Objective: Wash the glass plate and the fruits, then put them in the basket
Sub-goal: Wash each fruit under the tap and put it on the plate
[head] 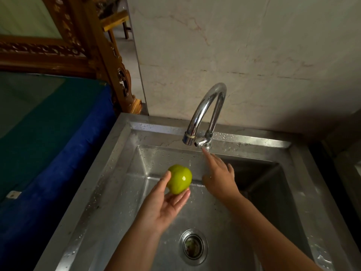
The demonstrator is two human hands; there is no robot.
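Fingers [181, 198] of my left hand [166, 204] curl under the green fruit [179, 178], thumb on its side, above the sink [121, 192]. Beyond, my right hand [220, 178] spreads, index fingertip touching the tap [205, 114] handle.

No legible text, brand, number or sign anywhere in view. One candidate only: small pale rectangular tag [13, 194] on the blue cloth cover [64, 153], far left of the fingers [180, 198] of the left hand [166, 204]; markings too small and blurred to read. Nothing printed found on the glossy green round fruit [179, 178] or the curved chrome tap [207, 114].
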